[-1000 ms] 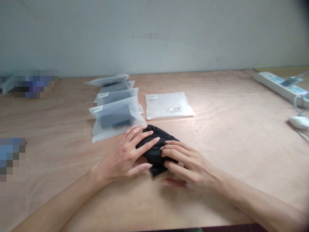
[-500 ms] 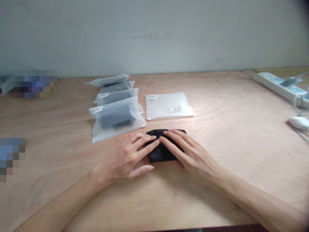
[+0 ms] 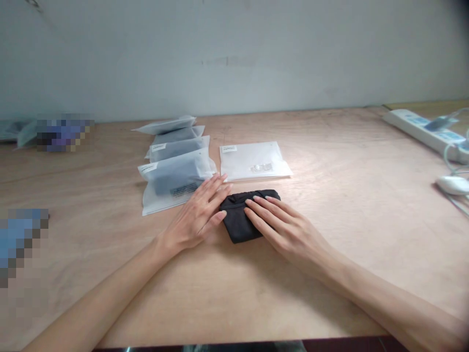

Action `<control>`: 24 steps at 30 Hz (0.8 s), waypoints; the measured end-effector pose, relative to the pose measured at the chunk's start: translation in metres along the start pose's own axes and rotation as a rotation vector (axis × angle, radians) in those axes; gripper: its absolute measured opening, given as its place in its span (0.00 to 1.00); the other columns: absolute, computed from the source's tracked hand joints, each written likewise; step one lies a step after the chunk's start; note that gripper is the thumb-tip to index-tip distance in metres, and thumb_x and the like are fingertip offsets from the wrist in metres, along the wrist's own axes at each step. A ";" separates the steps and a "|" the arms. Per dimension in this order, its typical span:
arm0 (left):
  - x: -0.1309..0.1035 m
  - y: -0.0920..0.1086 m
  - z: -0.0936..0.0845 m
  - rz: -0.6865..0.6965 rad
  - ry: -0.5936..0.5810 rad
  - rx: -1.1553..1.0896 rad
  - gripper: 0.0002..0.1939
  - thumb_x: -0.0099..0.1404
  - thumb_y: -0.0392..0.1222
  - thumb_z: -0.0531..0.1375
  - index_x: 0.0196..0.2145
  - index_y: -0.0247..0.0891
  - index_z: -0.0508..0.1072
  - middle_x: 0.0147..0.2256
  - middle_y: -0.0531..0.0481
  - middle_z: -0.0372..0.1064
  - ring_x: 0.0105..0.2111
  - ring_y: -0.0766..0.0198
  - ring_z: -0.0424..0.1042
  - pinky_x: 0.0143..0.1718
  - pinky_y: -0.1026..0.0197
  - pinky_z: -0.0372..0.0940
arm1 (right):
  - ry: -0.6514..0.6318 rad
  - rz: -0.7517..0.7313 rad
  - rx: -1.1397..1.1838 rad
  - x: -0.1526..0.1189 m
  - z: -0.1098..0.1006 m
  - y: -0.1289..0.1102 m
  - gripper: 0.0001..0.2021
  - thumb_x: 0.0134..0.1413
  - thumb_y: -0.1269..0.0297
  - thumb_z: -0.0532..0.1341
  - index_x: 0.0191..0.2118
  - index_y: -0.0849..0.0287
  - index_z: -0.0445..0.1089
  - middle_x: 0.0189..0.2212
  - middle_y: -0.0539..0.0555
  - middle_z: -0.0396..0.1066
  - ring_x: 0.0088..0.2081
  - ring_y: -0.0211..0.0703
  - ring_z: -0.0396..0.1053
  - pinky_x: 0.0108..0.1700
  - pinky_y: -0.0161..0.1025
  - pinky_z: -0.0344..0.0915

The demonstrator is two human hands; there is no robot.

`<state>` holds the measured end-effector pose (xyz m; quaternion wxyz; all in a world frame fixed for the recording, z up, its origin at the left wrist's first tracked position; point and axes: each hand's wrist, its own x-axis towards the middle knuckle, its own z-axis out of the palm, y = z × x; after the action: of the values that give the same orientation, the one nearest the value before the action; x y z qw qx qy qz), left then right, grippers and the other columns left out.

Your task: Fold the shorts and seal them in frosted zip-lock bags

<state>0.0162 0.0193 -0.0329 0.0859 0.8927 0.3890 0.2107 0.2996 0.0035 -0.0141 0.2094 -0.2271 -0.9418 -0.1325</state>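
A folded piece of black fabric (image 3: pixel 240 225) lies on the wooden table in front of me. My right hand (image 3: pixel 287 222) rests flat on its right part, fingers stretched out over the cloth. At the left edge of the fabric is my left hand (image 3: pixel 200 210), fingers extended and thumb near the cloth's side. Its fingertips reach toward a flat frosted zip bag (image 3: pixel 252 159) behind the fabric. Just beyond the left hand stands a frosted zip bag with something dark inside (image 3: pixel 164 181), partly covered by the fingers.
Several more filled frosted bags (image 3: pixel 179 146) overlap in a row behind the front one. A white power strip (image 3: pixel 421 129) with plugs and a white cable adapter (image 3: pixel 452 185) sit at the right. Blurred items (image 3: pixel 64 133) lie at the far left, against a pale wall (image 3: pixel 234 58).
My left hand has lifted off the top of the black fabric and moved left and forward, beside its edge. The right hand stays on the fabric, which has turned slightly.
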 end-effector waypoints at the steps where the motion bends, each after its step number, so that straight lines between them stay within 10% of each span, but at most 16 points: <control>1: 0.001 -0.002 0.002 -0.012 -0.002 0.003 0.29 0.80 0.48 0.43 0.73 0.38 0.53 0.75 0.41 0.42 0.75 0.48 0.39 0.73 0.36 0.44 | 0.008 -0.006 0.012 0.000 -0.001 0.000 0.19 0.66 0.76 0.55 0.60 0.74 0.70 0.61 0.67 0.71 0.62 0.59 0.69 0.62 0.53 0.70; 11: 0.004 -0.002 -0.007 0.020 0.101 0.013 0.28 0.80 0.51 0.44 0.61 0.31 0.72 0.61 0.39 0.71 0.66 0.49 0.63 0.68 0.41 0.56 | -0.048 0.053 0.212 -0.002 -0.002 0.001 0.34 0.47 0.73 0.58 0.63 0.70 0.65 0.60 0.71 0.69 0.62 0.64 0.65 0.63 0.63 0.65; 18: 0.007 -0.004 -0.008 -0.005 0.276 0.136 0.10 0.76 0.41 0.57 0.42 0.37 0.78 0.40 0.46 0.80 0.45 0.56 0.77 0.51 0.52 0.68 | -0.088 0.015 0.247 -0.005 -0.005 0.003 0.34 0.50 0.75 0.58 0.65 0.73 0.63 0.65 0.69 0.66 0.66 0.60 0.63 0.65 0.57 0.66; 24: 0.005 -0.008 -0.003 0.051 0.226 0.147 0.11 0.75 0.46 0.61 0.49 0.39 0.79 0.48 0.46 0.80 0.49 0.57 0.78 0.57 0.52 0.67 | -0.029 -0.078 0.231 -0.005 -0.007 0.000 0.25 0.59 0.72 0.58 0.62 0.70 0.69 0.59 0.64 0.73 0.61 0.55 0.71 0.61 0.54 0.71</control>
<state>0.0127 0.0290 -0.0316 -0.0298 0.8767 0.3878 0.2830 0.3056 -0.0011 -0.0101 0.2154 -0.1664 -0.9618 -0.0281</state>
